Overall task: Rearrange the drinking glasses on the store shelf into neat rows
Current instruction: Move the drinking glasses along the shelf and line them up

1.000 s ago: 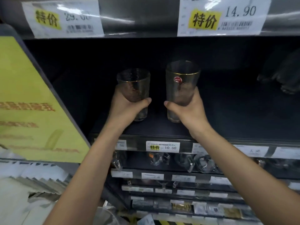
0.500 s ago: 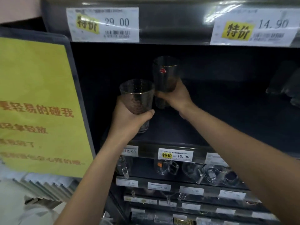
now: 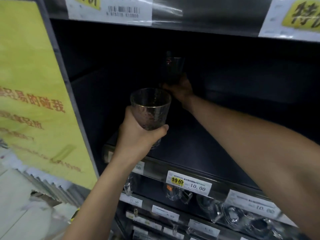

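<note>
1. A dark shelf (image 3: 199,144) is taking up most of the view. It is running deep into shadow under another shelf edge that is carrying a white tag (image 3: 110,9) with a barcode.
2. A yellow sign (image 3: 31,84) with red characters is standing against the shelf's left end. Along the front edge, a 10.00 tag (image 3: 188,183) is hanging, and glass mugs (image 3: 178,193) are sitting on the lower shelf beneath it.
3. The left hand (image 3: 138,134) is gripping the short glass (image 3: 150,110) around its lower half, with the thumb crossing the front and the fingers curling behind. The glass is standing upright at the front edge, near the left end. Whether its base is touching the shelf is not clear.
4. The right hand (image 3: 181,89) is reaching far in, with its fingers wrapping the bottom of the tall glass (image 3: 173,70). That glass is standing upright toward the back of the shelf, behind the short one and well apart from it. It is dim, with only a red mark showing.
5. Compared with half a second ago, the tall glass is sitting much deeper in the shelf, no longer just beside the short one. The short glass is keeping to much the same place by the front edge, and both grips are looking unchanged.
</note>
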The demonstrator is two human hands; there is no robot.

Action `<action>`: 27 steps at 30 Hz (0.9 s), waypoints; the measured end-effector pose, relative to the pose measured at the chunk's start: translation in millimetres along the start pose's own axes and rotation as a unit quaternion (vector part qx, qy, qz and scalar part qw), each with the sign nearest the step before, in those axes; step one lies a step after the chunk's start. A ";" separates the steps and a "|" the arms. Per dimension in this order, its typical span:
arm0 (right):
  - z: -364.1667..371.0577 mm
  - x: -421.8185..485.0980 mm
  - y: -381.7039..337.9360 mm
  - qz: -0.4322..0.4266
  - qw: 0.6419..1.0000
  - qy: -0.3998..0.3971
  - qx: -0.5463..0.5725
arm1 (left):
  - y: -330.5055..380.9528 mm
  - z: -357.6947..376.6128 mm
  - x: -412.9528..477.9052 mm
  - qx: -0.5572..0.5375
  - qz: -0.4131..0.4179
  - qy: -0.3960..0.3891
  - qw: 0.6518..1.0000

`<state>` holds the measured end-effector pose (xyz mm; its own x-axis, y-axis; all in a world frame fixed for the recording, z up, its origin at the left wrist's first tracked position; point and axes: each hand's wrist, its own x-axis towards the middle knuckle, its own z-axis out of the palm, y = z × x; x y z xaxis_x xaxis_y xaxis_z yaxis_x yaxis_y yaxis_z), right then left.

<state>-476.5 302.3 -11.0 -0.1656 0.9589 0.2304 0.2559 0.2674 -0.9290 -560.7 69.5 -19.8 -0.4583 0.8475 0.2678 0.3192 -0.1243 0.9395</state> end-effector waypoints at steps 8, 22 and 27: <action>17.4 28.8 2.2 -0.007 0.999 0.037 -0.025 | -1.7 1.3 -5.8 -0.006 0.008 0.004 1.000; 47.4 64.4 8.9 -0.024 0.999 0.009 -0.025 | -9.6 2.9 -4.3 -0.021 0.023 -0.003 1.000; 48.7 71.5 11.1 -0.028 0.999 -0.002 -0.037 | -13.4 4.3 -2.7 -0.019 0.028 0.004 0.999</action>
<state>-531.9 369.2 -19.0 -0.1846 0.9419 0.2806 0.3153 0.3271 -0.8908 -560.1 71.1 -34.0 -0.4471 0.8344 0.3224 0.3133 -0.1915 0.9301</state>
